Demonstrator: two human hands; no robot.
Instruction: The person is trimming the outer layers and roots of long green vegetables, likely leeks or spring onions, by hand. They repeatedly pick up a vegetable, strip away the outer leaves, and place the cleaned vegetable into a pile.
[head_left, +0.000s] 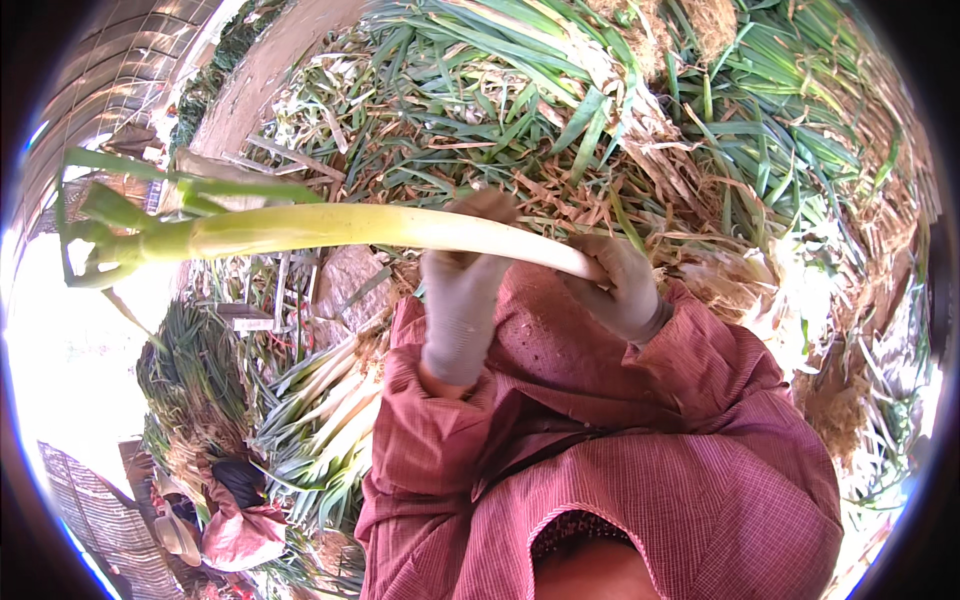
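Observation:
A long leek (322, 231), white at the right end and green at the left, lies crosswise in front of my lap. My right hand (619, 285), in a grey work glove, is closed around its white end. My left hand (469, 277), in a similar glove stained brown, is blurred at the middle of the stalk; the stalk passes in front of it, and whether its fingers grip is hidden. Green leaves spread from the leek's far end at the left.
Heaped leeks and loose leaves (465, 112) cover the ground ahead. Peeled leeks (337, 420) lie in a pile at left, near a small wooden frame (281, 292) and a bundle of green leeks (195, 375). Another person (240, 525) in a red garment is at the lower left.

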